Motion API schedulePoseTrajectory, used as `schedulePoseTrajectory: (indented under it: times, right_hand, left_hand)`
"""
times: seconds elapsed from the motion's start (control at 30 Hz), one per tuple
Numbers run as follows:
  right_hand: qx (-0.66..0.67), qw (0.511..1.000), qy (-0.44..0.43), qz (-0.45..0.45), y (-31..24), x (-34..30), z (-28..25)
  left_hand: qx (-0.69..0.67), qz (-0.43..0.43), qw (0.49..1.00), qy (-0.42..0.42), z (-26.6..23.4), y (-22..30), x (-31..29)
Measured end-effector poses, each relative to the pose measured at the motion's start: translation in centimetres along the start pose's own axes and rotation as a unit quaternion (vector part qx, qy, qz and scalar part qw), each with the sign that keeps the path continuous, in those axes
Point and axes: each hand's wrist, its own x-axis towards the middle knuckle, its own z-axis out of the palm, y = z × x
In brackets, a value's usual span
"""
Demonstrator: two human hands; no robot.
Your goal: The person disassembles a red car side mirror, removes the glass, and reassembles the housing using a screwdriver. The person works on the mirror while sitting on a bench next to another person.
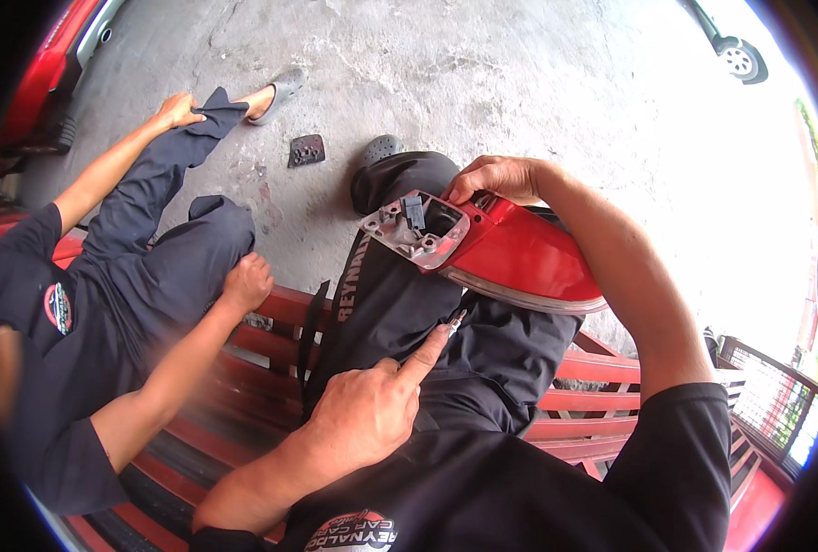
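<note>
A red car tail light [524, 253] lies across my thighs, its red lens toward the right. Its left end is a silvery, open housing [416, 230] with a dark grey connector [413, 212] inside. My right hand [501, 179] grips the far edge of the tail light, fingers bent over it. My left hand [363, 414] is nearer my body, with its index finger stretched toward the tail light and the other fingers curled. A small pale piece with a metal tip [457, 322] sticks out at that fingertip, apart from the tail light; its kind is unclear.
I sit on a red slatted bench [588, 400]. Beside me on the left sits another person [142, 267] in dark clothes. A flat dark piece [307, 150] lies on the concrete floor [409, 74]. Parts of cars show at the upper left and upper right.
</note>
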Motion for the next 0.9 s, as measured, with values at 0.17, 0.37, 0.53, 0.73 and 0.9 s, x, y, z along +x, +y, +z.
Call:
schedulePoseTrajectory:
  times: [0.17,0.37,0.53,0.73,0.9]
  right_hand:
    - [-0.017,1.0,0.001,-0.015,0.1,0.2,0.0]
    - [-0.003,1.0,0.002,-0.012,-0.4,0.5,-0.3]
    - [-0.023,0.999,0.009,-0.025,-0.4,0.3,-0.2]
    - [-0.163,0.986,0.036,0.017,-2.1,0.1,-0.6]
    - [-0.238,0.968,0.061,0.049,-3.8,-0.5,-0.3]
  left_hand:
    - [0.008,0.0,1.0,-0.009,0.0,0.3,0.4]
    - [-0.001,0.001,1.0,-0.003,-0.6,0.5,0.7]
    - [-0.004,-0.026,0.999,0.024,-0.1,-0.6,1.3]
    - [-0.054,-0.038,0.995,0.069,0.5,-1.3,2.6]
    - [-0.061,-0.039,0.994,0.081,0.5,-1.7,3.6]
